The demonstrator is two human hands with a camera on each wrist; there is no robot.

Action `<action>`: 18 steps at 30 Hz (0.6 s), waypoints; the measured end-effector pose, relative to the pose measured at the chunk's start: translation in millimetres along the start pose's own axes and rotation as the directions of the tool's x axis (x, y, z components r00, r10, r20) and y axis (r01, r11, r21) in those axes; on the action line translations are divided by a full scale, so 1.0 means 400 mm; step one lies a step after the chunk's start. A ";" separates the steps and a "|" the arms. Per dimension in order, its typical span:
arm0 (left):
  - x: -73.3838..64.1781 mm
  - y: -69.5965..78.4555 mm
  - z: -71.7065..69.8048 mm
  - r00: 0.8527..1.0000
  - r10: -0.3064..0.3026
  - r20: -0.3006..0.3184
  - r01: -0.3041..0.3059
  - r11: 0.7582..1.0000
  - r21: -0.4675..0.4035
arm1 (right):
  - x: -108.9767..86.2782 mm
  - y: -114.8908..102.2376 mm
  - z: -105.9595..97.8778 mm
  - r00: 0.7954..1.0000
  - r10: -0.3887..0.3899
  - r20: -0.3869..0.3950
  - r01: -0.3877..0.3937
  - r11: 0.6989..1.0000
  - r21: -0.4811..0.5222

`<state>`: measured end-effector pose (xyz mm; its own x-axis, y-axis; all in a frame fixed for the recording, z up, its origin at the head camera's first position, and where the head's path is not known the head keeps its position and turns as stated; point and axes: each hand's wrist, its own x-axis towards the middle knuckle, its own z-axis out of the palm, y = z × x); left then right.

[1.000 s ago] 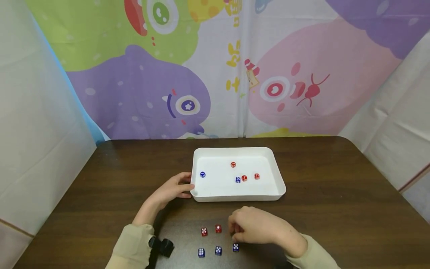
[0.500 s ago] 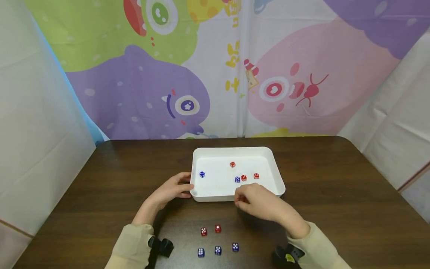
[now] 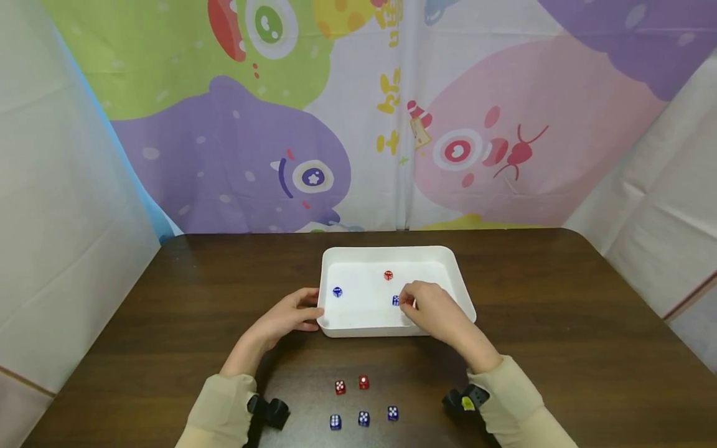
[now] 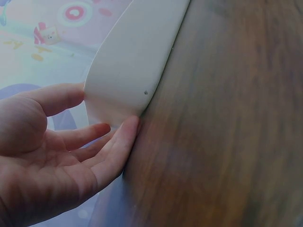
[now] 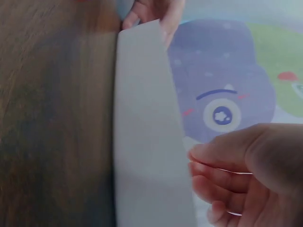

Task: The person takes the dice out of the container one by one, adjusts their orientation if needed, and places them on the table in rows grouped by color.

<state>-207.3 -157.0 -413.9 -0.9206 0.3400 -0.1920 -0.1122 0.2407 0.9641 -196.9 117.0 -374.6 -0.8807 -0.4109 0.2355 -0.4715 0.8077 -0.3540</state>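
A white tray (image 3: 358, 318) stands on the table with several small dice in it. My left hand (image 3: 288, 314) holds its near left corner, thumb on the rim and fingers against the outer wall, as the left wrist view shows. My right hand (image 3: 434, 311) reaches over the tray's front wall, fingers curled down beside a blue die (image 3: 395, 300). The red dice at that spot are covered by the hand. Whether a die lies between its fingertips cannot be seen. Further off in the tray are a red die (image 3: 388, 275) and another blue die (image 3: 337, 292).
In front of the tray, two red dice, one at the left (image 3: 340, 387) and one beside it (image 3: 363, 382), lie above a row of blue dice (image 3: 363, 419). The brown table (image 3: 213, 274) ends at a patterned cloth backdrop (image 3: 252, 155).
My right hand has moved from beside the dice on the table, up over the tray's front wall and into the tray. The left hand and the table dice stay in place.
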 end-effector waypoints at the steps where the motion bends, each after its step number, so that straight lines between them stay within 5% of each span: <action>1: 0.000 0.000 0.001 1.000 0.000 0.001 0.000 1.000 -0.001 | 0.005 0.002 0.005 1.000 0.011 -0.008 -0.011 1.000 0.001; 18: -0.003 0.002 -0.002 0.999 0.024 0.029 -0.024 1.000 -0.003 | 0.022 0.023 0.067 0.996 0.014 0.087 -0.012 1.000 -0.017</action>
<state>-206.5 -157.9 -412.8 -0.9117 0.3724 -0.1738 -0.0910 0.2293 0.9691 -210.3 109.4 -399.8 -0.8876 -0.4351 0.1512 -0.4600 0.8197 -0.3413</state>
